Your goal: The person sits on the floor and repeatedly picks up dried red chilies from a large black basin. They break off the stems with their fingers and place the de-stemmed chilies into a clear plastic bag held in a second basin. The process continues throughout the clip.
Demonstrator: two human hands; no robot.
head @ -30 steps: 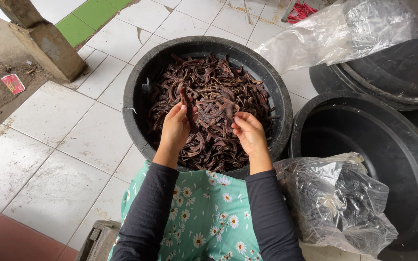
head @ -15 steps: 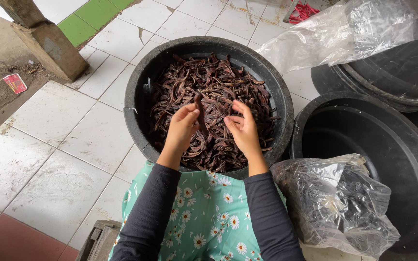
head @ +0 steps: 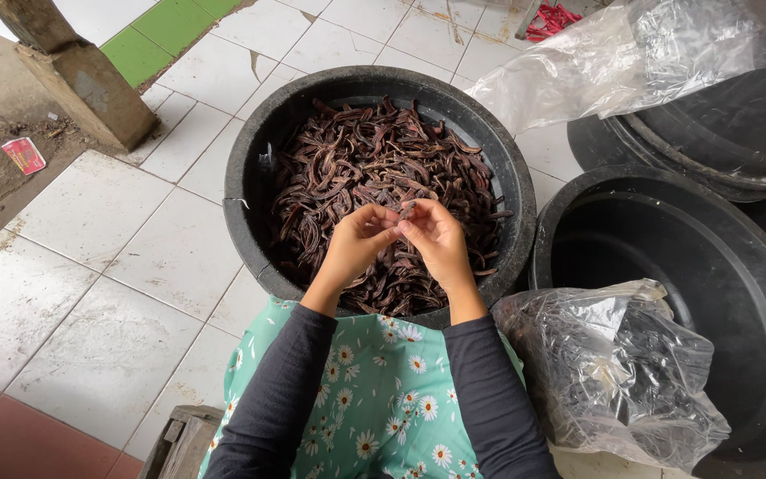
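Both hands' grip pinches one pod (head: pixel 407 211) above the pod-filled black tub (head: pixel 250 151).

Single head cam, steep downward view.
Looks from above the person's lap onto a black tub (head: pixel 254 177) on the tiled floor (head: pixel 90 239); close range, both hands mid-frame. No second view.

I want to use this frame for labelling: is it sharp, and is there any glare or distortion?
Head view: soft, even daylight with faint shadows; hands, left and right, and the dark pods look sharp; mild glare on the clear plastic bag; wide-angle bending shows in the floor tiles near the edges.
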